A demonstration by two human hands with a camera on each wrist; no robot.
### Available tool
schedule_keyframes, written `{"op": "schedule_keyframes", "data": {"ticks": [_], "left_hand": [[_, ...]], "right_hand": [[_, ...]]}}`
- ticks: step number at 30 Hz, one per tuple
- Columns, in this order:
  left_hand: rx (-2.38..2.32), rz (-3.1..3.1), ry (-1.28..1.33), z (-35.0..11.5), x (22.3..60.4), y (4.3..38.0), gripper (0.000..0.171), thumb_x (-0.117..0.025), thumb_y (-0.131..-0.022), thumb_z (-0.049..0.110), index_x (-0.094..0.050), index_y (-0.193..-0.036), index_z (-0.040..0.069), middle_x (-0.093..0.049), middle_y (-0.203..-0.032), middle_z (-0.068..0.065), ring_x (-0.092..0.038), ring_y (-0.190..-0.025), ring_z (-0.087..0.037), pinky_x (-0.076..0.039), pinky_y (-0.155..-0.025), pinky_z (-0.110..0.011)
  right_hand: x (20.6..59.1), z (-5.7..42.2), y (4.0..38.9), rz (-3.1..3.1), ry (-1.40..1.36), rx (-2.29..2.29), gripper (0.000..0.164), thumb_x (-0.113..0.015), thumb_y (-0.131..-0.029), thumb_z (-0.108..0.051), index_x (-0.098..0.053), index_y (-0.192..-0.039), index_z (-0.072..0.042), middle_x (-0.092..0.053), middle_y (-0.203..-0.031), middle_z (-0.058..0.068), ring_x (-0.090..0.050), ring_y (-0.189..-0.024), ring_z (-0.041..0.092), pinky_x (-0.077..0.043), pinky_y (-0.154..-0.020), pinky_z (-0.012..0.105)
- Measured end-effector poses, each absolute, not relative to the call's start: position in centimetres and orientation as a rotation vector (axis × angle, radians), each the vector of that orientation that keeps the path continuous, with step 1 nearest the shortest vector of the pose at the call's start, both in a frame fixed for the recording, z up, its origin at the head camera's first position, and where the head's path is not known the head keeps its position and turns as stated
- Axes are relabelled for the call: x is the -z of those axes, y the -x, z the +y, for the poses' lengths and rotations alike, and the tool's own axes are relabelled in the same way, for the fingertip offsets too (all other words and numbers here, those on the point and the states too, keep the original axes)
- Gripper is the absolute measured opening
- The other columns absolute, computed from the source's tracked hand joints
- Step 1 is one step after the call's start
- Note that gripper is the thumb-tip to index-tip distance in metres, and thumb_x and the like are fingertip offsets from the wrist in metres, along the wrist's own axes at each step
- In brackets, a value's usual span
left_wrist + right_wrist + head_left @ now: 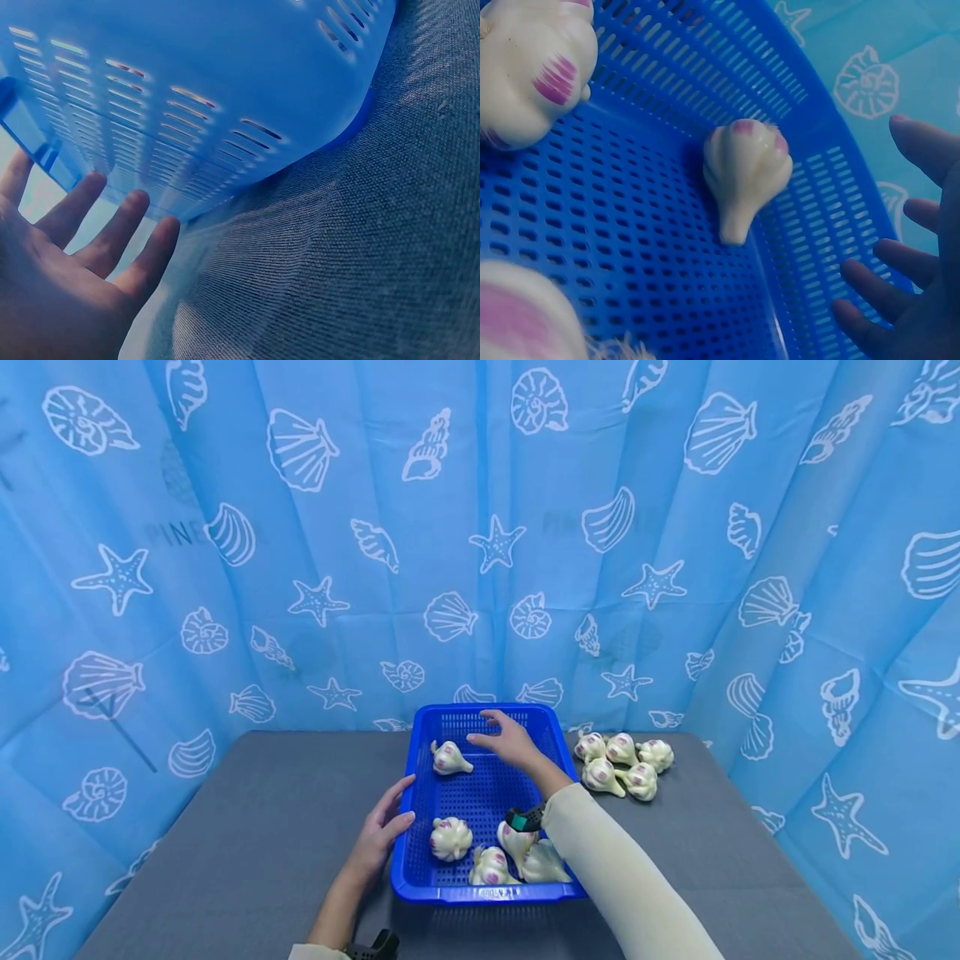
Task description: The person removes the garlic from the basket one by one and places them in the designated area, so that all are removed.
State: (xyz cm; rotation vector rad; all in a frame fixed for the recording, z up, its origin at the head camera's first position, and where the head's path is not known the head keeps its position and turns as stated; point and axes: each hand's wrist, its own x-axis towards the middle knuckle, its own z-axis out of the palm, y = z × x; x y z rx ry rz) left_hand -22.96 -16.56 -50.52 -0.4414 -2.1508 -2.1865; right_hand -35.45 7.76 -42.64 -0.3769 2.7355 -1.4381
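A blue plastic basket (480, 895) with slotted walls stands on the grey table. My left hand (378, 835) is at its left side, fingers extended along the outer wall and thumb by the rim; the left wrist view shows these fingers (124, 217) spread and fairly straight. Over the far half of the basket hovers my right hand (513, 743), empty, with fingers apart. Just left of it a garlic bulb (450, 758) lies on the basket floor, stem pointing right. Nearer the front lie another garlic bulb (452, 839) and several more (491, 867), partly hidden by my right wrist.
Several garlic bulbs (621, 749) sit grouped on the grey tabletop (712, 835), right of the basket. A blue curtain (480, 527) with white shell prints hangs behind the table and along both sides.
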Motion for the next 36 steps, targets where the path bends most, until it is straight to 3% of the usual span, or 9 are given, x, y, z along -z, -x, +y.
{"op": "schedule_keyframes", "data": {"ticks": [8,19,27,31,36], "left_hand": [[2.189,-2.155,0.431,-16.5,50.5,22.9,0.054,-0.053,-0.097,0.015,-0.038,-0.149,0.017,-0.037,-0.149,-0.023,-0.041,-0.129,-0.046,-0.041,-0.097,-0.06],[2.204,-2.134,0.444,-16.5,50.4,23.0,0.055,-0.052,-0.097,0.013,-0.038,-0.149,0.014,-0.037,-0.148,-0.025,-0.042,-0.128,-0.046,-0.043,-0.095,-0.057],[2.216,-2.136,0.44,-16.6,50.3,22.9,0.055,-0.052,-0.097,0.013,-0.037,-0.15,0.015,-0.036,-0.148,-0.024,-0.043,-0.127,-0.046,-0.045,-0.094,-0.056],[2.194,-2.17,0.418,-16.6,50.3,22.9,0.055,-0.053,-0.098,0.017,-0.037,-0.15,0.019,-0.036,-0.149,-0.023,-0.042,-0.128,-0.047,-0.043,-0.095,-0.059],[2.195,-2.17,0.436,-16.6,50.3,22.9,0.054,-0.052,-0.098,0.017,-0.037,-0.15,0.019,-0.036,-0.149,-0.023,-0.041,-0.129,-0.047,-0.042,-0.096,-0.06]], "right_hand": [[43.5,6.3,35.3,2.685,0.489,1.297,0.061,-0.067,-0.092,-0.033,-0.045,-0.145,-0.011,-0.045,-0.144,0.02,-0.049,-0.125,0.039,-0.044,-0.096,0.052],[44.3,4.2,34.7,2.688,0.641,1.063,0.066,-0.067,-0.091,-0.037,-0.042,-0.147,-0.011,-0.043,-0.147,0.015,-0.037,-0.136,0.036,-0.031,-0.107,0.056],[45.3,3.2,34.8,2.669,0.634,0.808,0.08,-0.071,-0.088,-0.035,-0.028,-0.154,-0.021,-0.032,-0.154,0.014,-0.027,-0.141,0.036,-0.027,-0.109,0.056],[45.1,2.9,34.7,2.681,0.62,0.804,0.074,-0.073,-0.087,-0.032,-0.035,-0.151,-0.021,-0.035,-0.152,0.013,-0.028,-0.14,0.037,-0.023,-0.11,0.056],[45.1,2.7,34.6,2.688,0.6,0.865,0.061,-0.077,-0.084,-0.027,-0.048,-0.137,-0.018,-0.048,-0.14,0.013,-0.041,-0.131,0.036,-0.032,-0.106,0.054]]}}
